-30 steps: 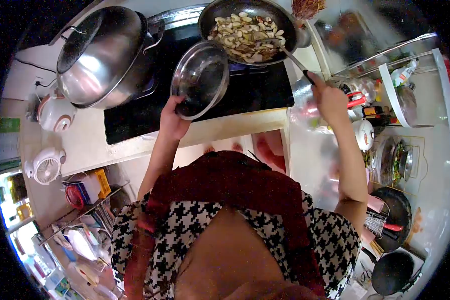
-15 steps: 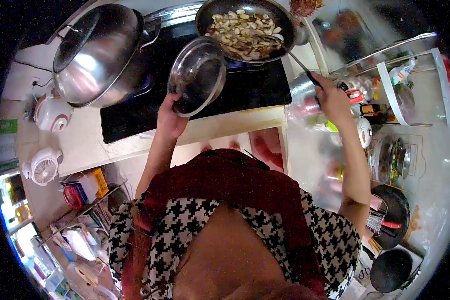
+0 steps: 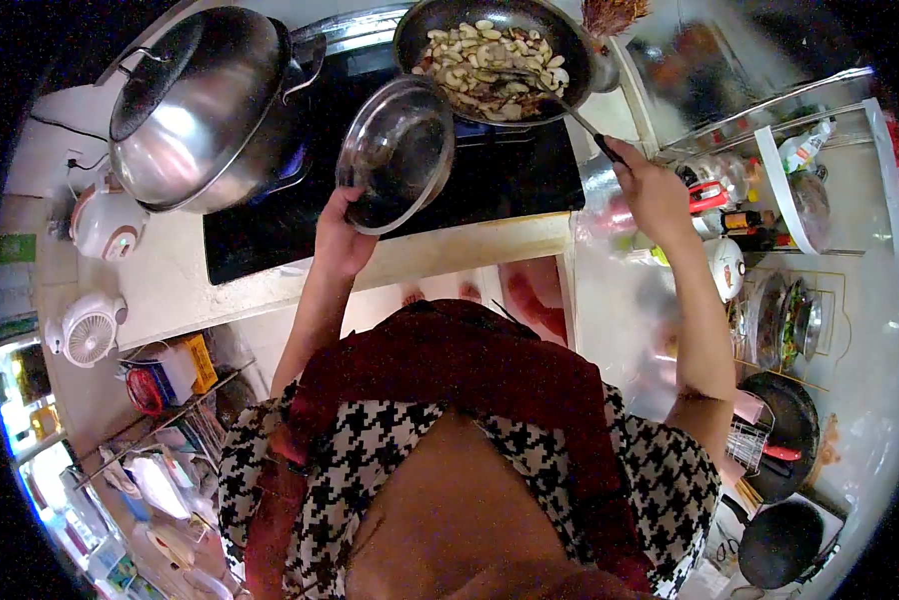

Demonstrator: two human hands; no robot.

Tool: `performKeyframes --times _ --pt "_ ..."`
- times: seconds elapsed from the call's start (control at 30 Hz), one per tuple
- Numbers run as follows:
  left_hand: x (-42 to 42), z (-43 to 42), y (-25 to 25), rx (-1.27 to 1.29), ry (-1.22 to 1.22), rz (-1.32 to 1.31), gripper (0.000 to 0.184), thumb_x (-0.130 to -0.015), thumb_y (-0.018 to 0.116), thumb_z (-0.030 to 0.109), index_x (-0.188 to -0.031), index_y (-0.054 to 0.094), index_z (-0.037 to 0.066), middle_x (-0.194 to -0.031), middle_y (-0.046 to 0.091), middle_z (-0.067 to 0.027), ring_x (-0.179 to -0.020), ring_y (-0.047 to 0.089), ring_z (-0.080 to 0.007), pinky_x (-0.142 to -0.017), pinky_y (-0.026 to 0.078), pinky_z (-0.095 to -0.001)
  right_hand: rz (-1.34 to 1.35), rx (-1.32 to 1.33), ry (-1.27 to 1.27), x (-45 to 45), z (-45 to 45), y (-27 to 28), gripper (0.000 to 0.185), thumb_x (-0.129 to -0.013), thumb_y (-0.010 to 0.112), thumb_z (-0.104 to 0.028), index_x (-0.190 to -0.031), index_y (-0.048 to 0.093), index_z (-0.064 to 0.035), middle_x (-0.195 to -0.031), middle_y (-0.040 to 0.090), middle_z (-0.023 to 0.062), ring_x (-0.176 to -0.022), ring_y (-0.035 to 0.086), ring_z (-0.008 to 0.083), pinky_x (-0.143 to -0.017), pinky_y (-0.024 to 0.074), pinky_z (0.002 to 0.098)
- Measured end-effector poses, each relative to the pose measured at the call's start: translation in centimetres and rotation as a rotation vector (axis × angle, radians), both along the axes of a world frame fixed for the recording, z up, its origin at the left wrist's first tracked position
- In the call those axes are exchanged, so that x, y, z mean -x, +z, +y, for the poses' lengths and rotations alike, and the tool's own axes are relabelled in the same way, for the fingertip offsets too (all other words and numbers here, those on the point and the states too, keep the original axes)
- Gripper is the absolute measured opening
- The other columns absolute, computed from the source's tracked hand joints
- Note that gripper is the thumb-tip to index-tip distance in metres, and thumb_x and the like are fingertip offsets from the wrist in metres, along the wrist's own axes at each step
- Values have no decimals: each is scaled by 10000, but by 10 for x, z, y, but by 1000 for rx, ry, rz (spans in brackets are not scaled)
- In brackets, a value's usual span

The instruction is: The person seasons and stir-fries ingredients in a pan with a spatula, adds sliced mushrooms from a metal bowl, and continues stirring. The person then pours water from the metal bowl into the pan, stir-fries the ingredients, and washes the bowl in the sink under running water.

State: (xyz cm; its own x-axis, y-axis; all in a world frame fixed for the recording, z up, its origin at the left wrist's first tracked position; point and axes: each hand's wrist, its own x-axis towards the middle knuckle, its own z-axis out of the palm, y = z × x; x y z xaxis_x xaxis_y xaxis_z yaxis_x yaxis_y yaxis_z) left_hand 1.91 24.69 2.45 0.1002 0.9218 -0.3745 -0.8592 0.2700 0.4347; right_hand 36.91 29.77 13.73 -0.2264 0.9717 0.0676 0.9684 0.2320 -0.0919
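Note:
My left hand (image 3: 344, 238) grips the rim of a clear glass bowl (image 3: 398, 150), holding it tilted above the cooktop, just in front of the frying pan (image 3: 415, 32). Nothing shows inside the bowl. Pale sliced pieces with some darker bits, perhaps mushrooms with meat (image 3: 482, 62), lie in the pan. Closed around the black handle of a cooking spatula (image 3: 582, 122), my right hand (image 3: 655, 197) is to the right of the pan. The spatula's metal shaft crosses the pan's near right rim, and its head rests among the food, partly hidden.
A large lidded steel wok (image 3: 195, 140) stands on the left burner of the black cooktop (image 3: 510, 185). A small white fan (image 3: 88, 332) and a white kettle-like appliance (image 3: 110, 222) are at left. Bottles (image 3: 740, 220) and a rack stand close to my right arm.
My right hand has shifted slightly left and down, and the spatula reaches deeper into the food, its head moving toward the middle of the pan. The bowl stays nearly still.

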Motion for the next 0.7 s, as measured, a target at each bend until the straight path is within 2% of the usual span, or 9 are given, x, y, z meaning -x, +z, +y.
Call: performKeyframes --times 0.1,0.2,0.3,0.4,0.53,0.7 --pt "2 2 -10 15 15 84 411 -783 494 174 -1175 443 60 -1168 507 -129 -1056 495 -335 -908 384 -525 -81 105 43 -8 -19 7 348 -839 496 -186 -1182 486 -243 -732 599 169 -658 580 351 -582 454 440" --pt "-3 -1 -1 34 54 123 402 -783 490 169 -1166 447 54 -1157 514 -133 -1052 497 -337 -904 384 -533 -100 113 74 -7 -30 15 336 -846 485 -255 -1182 481 -237 -695 603 174 -627 592 347 -564 469 465" --pt "-3 -1 3 55 69 124 389 -780 485 159 -1151 455 46 -1153 518 -132 -1050 496 -340 -906 379 -544 -190 128 40 -1 -29 28 355 -837 502 -183 -1189 481 -224 -742 604 165 -663 583 348 -583 456 439" --pt "4 2 -12 3 -2 64 390 -780 479 154 -1152 453 42 -1163 511 -135 -1057 492 -343 -917 371 -548 -183 20 45 -1 -24 40 358 -836 502 -183 -1191 477 -224 -729 605 162 -637 579 349 -565 458 431" --pt "-2 0 -3 -17 27 89 418 -784 469 160 -1182 427 40 -1174 500 -143 -1063 488 -344 -924 371 -541 -292 -137 38 -1 0 11 364 -826 515 -181 -1184 477 -239 -653 584 145 -575 574 327 -494 452 418" --pt "-5 -1 6 -3 32 109 429 -782 460 161 -1193 421 45 -1185 495 -144 -1072 489 -331 -919 378 -533 -295 -102 114 -10 -14 12 384 -810 533 -194 -1185 477 -252 -665 585 128 -561 581 297 -477 451 399"
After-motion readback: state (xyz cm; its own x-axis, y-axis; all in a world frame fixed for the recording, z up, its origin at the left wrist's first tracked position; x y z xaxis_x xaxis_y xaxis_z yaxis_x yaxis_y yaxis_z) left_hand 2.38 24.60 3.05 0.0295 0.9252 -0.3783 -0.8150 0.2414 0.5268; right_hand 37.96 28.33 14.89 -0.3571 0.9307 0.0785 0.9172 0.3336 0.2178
